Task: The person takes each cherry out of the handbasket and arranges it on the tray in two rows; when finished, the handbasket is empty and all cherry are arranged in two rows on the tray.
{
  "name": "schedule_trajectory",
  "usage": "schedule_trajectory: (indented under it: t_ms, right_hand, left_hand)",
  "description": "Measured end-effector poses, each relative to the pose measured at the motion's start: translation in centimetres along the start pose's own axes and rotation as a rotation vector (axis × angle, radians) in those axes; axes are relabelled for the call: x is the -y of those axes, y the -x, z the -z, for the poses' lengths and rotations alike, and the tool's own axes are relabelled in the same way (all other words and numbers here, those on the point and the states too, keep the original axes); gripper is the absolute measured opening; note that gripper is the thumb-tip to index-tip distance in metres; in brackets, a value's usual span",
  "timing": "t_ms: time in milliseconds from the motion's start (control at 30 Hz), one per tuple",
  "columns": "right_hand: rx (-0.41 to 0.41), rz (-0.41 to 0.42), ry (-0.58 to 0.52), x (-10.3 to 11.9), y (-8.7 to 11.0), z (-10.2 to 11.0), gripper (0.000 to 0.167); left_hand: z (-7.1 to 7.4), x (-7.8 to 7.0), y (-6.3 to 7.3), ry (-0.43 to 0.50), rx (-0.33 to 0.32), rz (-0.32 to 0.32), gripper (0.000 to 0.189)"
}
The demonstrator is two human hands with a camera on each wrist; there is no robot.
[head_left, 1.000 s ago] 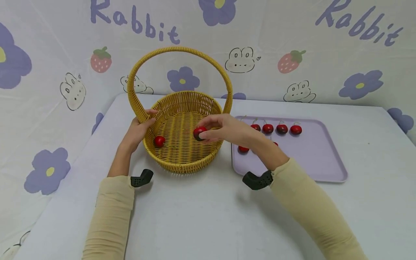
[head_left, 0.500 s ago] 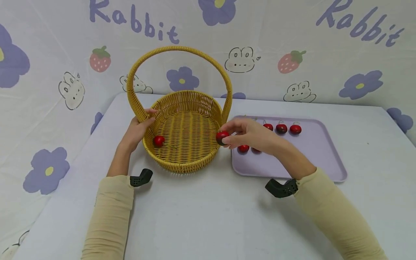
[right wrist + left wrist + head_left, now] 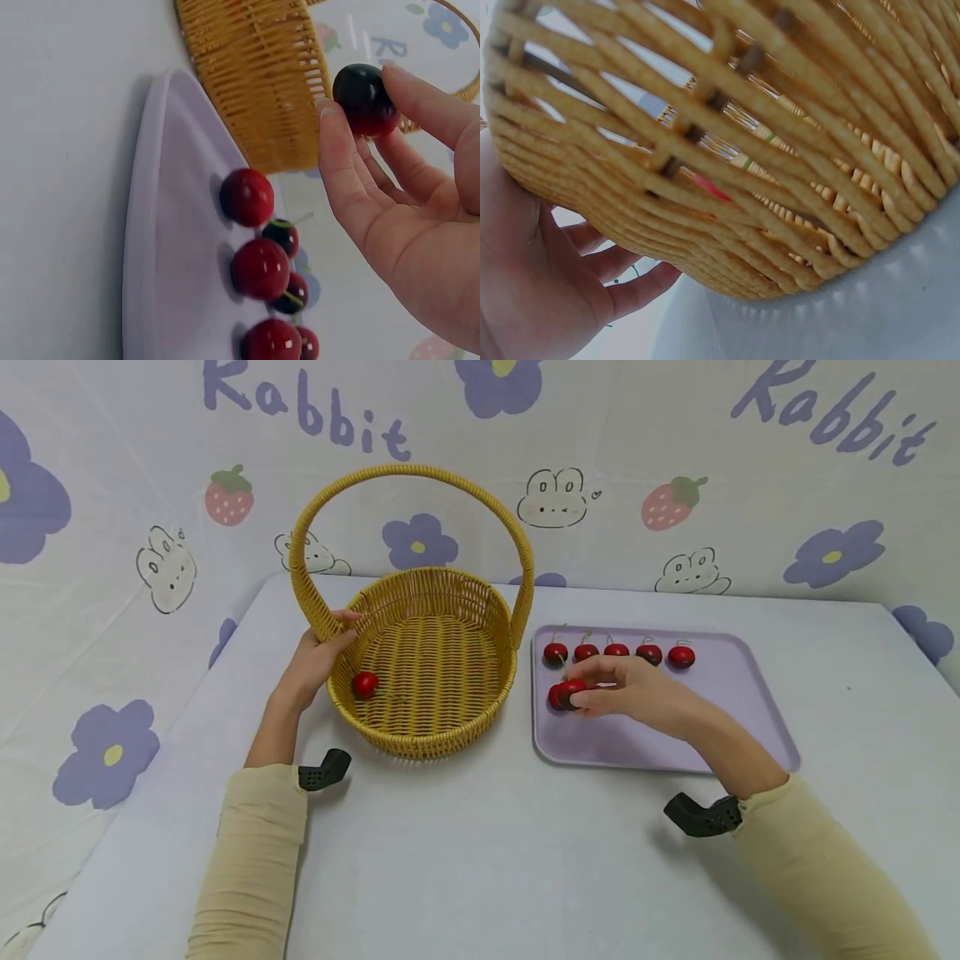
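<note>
In the head view my left hand grips the yellow wicker basket at its left side, by the foot of the tall handle. A red cherry lies inside the basket on the left. My right hand pinches a dark red cherry between thumb and fingers, its stem pointing up in the head view. This hand is over the left part of the lilac tray. The held cherry overlaps another cherry on the tray in the head view.
Along the tray's back edge runs a row of several cherries with stems, including one at the right end. The tray stands right of the basket on a white table. Behind is a printed cloth.
My right hand has moved right with the cherry, from over the basket to over the tray. The left hand stays at the basket, and the cherry inside has not moved.
</note>
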State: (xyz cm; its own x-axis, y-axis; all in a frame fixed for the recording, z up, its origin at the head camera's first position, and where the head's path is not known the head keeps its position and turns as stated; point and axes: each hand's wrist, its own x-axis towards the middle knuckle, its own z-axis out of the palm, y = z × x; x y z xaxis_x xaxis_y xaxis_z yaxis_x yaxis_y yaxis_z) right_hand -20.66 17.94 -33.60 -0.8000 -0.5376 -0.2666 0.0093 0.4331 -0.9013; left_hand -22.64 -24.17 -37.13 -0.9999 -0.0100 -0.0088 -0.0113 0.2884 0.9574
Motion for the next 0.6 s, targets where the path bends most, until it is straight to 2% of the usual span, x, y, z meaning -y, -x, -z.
schedule_trajectory:
  t_ms: [167, 400, 600]
  right_hand:
    - [-0.045, -0.030, -0.038, -0.9, 1.0, 1.4, 0.048]
    - [-0.093, -0.085, -0.035, -1.9, 2.2, 3.3, 0.049]
    - [-0.125, -0.097, -0.066, -3.5, 3.1, 4.7, 0.052]
  left_hand:
    - [0.1, 0.1, -0.1, -0.003, 0.004, -0.010, 0.035]
    - [0.2, 0.0, 0.0, 0.016, 0.008, 0.013, 0.037]
    - [0.1, -0.1, 0.0, 0.016, 0.011, 0.011, 0.037]
